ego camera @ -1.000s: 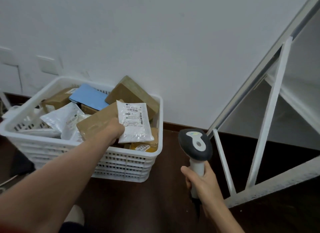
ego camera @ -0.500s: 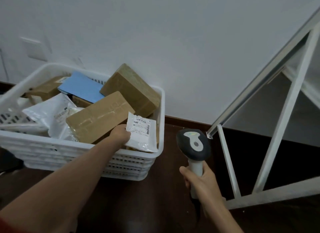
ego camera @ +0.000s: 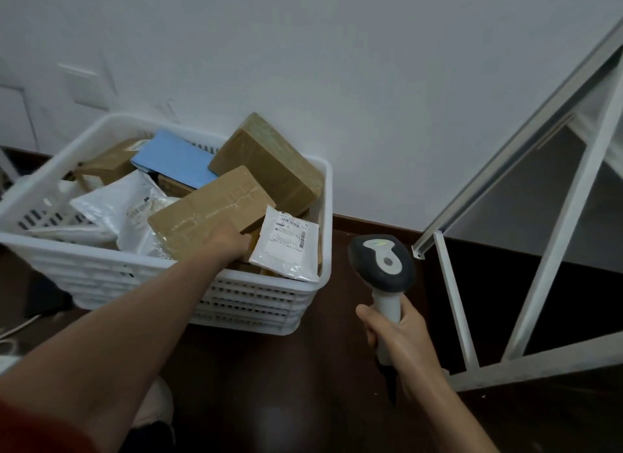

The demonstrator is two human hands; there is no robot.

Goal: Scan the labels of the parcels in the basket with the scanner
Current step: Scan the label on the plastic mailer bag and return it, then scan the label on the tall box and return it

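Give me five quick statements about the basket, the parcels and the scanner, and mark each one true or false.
1. The right hand holds the scanner. True.
2. The white pouch shows its label face up. True.
3. The basket is black. False: it is white.
4. The left hand is lifting the blue envelope. False: it reaches in by the flat brown box.
5. The scanner is lying inside the basket. False: it is held outside, to the right.
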